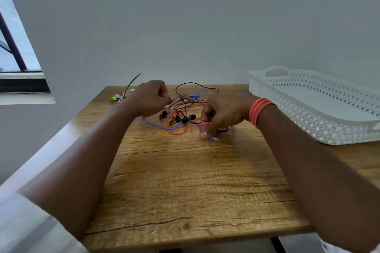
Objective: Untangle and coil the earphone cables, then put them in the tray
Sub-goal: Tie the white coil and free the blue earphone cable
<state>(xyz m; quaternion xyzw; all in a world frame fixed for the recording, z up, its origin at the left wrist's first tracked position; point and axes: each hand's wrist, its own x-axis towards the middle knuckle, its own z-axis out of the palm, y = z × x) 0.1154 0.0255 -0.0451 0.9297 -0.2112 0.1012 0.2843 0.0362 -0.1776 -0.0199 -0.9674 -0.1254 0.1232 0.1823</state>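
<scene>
A tangle of earphone cables [185, 113] in black, red and blue lies at the far middle of the wooden table [185, 181]. My left hand [151, 98] hovers over its left side with fingers curled, pinching a thin cable near the fingertips. My right hand [220, 114] is at the tangle's right side, fingers curled round red and blue strands; a blue cable's plug [213, 138] sticks out below the fingers. A white perforated tray [320, 121] stands at the right, with nothing visible inside.
A white earphone with green tips [115, 97] lies at the table's far left corner beside a black cable end [133, 81] that sticks up. The wall is right behind the table. A window is at the far left.
</scene>
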